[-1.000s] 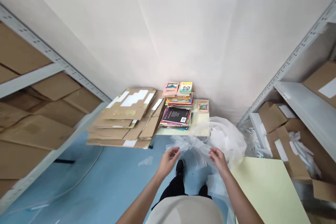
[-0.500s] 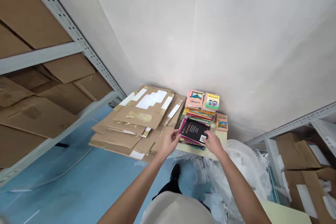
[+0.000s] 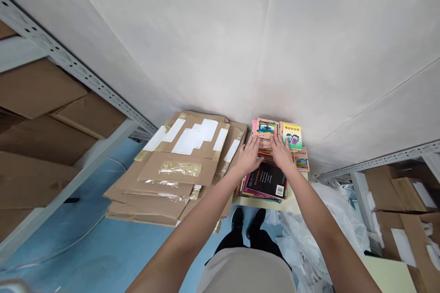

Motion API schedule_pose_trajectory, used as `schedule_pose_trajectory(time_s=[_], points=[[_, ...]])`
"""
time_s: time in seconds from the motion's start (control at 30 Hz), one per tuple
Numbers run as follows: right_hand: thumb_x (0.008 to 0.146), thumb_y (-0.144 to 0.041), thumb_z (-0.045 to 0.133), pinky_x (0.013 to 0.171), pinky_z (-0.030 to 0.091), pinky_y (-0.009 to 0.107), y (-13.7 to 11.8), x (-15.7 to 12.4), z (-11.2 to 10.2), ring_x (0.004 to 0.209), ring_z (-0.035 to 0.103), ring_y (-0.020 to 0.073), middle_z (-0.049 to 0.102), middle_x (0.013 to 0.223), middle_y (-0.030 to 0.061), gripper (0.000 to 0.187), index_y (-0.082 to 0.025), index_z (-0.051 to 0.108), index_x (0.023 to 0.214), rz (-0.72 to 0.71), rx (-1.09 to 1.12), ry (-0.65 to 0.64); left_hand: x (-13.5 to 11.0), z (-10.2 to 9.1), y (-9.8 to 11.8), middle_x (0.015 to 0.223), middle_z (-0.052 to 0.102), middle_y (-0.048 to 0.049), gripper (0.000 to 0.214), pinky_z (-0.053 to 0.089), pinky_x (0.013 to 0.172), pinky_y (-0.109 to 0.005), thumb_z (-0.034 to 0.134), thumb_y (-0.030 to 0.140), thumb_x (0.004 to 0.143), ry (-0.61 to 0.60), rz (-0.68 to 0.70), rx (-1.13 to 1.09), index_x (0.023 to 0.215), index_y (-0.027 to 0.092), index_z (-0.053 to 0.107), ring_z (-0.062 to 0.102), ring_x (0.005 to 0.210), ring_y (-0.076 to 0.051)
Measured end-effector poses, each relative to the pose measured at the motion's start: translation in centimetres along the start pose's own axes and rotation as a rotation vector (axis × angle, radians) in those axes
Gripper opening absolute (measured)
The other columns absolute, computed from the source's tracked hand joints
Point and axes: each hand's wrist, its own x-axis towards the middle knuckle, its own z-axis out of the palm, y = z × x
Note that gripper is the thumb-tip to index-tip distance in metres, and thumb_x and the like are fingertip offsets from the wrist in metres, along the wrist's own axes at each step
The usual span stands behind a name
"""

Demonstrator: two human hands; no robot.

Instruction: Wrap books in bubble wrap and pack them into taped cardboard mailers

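Below the near edge of the table [image 3: 291, 202], two dark shoes [image 3: 252, 219] stand on the blue floor [image 3: 85, 242]. Close to that edge lies a low stack of books, topped by a black book [image 3: 266, 181] lying with its barcode towards the person. Beyond it, a taller stack sits towards the table's far edge; its top carries a pink-covered book [image 3: 266, 129] and, just to the right, a yellow-covered book [image 3: 292, 136]. The left hand [image 3: 249, 155] and the right hand [image 3: 282, 155] reach over the black book to these top books, fingers extended and spread at the pink-covered book's left and right sides; neither hand is clenched, and how firmly they press cannot be told. Near the right edge, a small book [image 3: 301, 160] lies beside the taller stack.

As far as can be judged, the books are already gathered into two stacks, with the upper one being handled and the small book left outside it.

Flattened cardboard [image 3: 184, 146] is piled to the left of the books, and crumpled clear plastic [image 3: 330, 210] lies past the right edge. Farther out, boxes fill shelves on both sides, and a pale wall [image 3: 223, 55] rises behind the far edge.
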Motion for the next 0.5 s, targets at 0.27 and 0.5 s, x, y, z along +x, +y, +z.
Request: schedule_pose_trajectory(time_s=[0.27, 0.5], points=[[0.091, -0.006, 0.035, 0.115, 0.024, 0.056, -1.4, -0.1, 0.1, 0.129, 0.051, 0.0291, 0.055, 0.139, 0.0222, 0.048, -0.01, 0.048, 0.137, -0.003, -0.255, 0.003, -1.4, 0.8, 0.3, 0.156, 0.034, -0.0147, 0.065, 0.028, 0.114, -0.048, 0.055, 0.026, 0.086, 0.01, 0.019, 0.04, 0.148, 0.016, 0.036, 0.025, 0.147, -0.029], [0.09, -0.006, 0.039, 0.11, 0.032, 0.052, -2.5, -1.9, -0.3, 0.128, 0.052, 0.0309, 0.055, 0.138, 0.0219, 0.047, -0.012, 0.051, 0.135, -0.009, -0.332, 0.001, -2.8, 1.6, 0.0, 0.145, 0.051, -0.0154, 0.055, 0.033, 0.113, -0.048, 0.064, 0.022, 0.079, 0.18, -0.003, -0.463, 0.132, 0.018, 0.053, 0.043, 0.138, -0.028]])
